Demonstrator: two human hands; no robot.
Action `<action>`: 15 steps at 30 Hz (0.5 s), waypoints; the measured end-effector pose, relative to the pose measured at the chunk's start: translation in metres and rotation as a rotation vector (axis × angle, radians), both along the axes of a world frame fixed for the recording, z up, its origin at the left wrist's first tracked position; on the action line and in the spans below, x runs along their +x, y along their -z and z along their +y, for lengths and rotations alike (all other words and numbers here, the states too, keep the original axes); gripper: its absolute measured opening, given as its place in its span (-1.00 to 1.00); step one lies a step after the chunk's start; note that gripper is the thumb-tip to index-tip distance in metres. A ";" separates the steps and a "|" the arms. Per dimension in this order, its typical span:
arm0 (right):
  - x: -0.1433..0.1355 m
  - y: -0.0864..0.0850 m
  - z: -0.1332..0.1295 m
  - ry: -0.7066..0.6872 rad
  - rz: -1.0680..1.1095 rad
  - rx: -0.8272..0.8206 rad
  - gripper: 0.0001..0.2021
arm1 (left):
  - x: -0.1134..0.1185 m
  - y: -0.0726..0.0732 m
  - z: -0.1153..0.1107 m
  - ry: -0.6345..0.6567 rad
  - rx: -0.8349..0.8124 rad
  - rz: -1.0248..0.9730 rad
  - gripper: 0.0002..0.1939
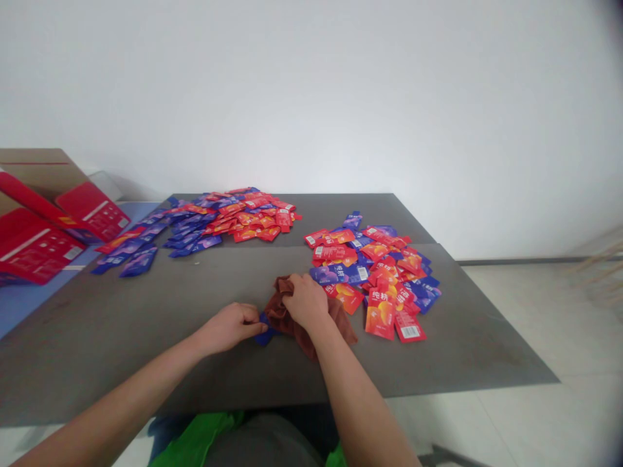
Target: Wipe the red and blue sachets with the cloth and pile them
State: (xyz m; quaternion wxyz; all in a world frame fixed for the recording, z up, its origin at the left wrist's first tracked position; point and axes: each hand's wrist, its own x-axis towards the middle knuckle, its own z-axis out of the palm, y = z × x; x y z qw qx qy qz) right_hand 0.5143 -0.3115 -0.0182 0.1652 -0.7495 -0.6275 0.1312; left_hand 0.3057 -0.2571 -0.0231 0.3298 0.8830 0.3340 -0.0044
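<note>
My right hand point(306, 298) is closed on a crumpled brown cloth point(343, 319) near the front of the grey table. Under and beside the cloth's left end, a blue packet point(264, 336) shows only in part. The fingers of my left hand point(238, 324) pinch that packet's left edge, and the cloth lies over its other side. Just right of the cloth spreads a loose pile of red and blue packets point(382, 308), the nearest ones touching or close to the cloth.
Farther back on the left lies a bigger heap of red and blue packets point(243, 217). An open red cardboard box point(39, 246) stands on a blue surface point(19, 308) at the far left. Behind the grey table point(146, 344) rises a white wall point(311, 97).
</note>
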 end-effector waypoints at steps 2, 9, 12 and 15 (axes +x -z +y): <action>0.004 -0.006 -0.016 -0.025 -0.018 -0.025 -0.79 | -0.002 -0.001 0.000 -0.004 -0.035 -0.032 -0.56; -0.010 -0.012 -0.068 -0.225 -0.076 -0.077 -0.80 | -0.005 0.002 0.006 -0.060 -0.140 -0.122 -0.57; -0.026 -0.007 -0.063 -0.262 -0.004 -0.080 -0.79 | -0.006 0.006 0.004 -0.109 -0.154 -0.184 -0.56; -0.040 -0.002 -0.055 -0.241 0.071 -0.086 -0.78 | -0.008 0.007 -0.003 -0.137 -0.209 -0.244 -0.58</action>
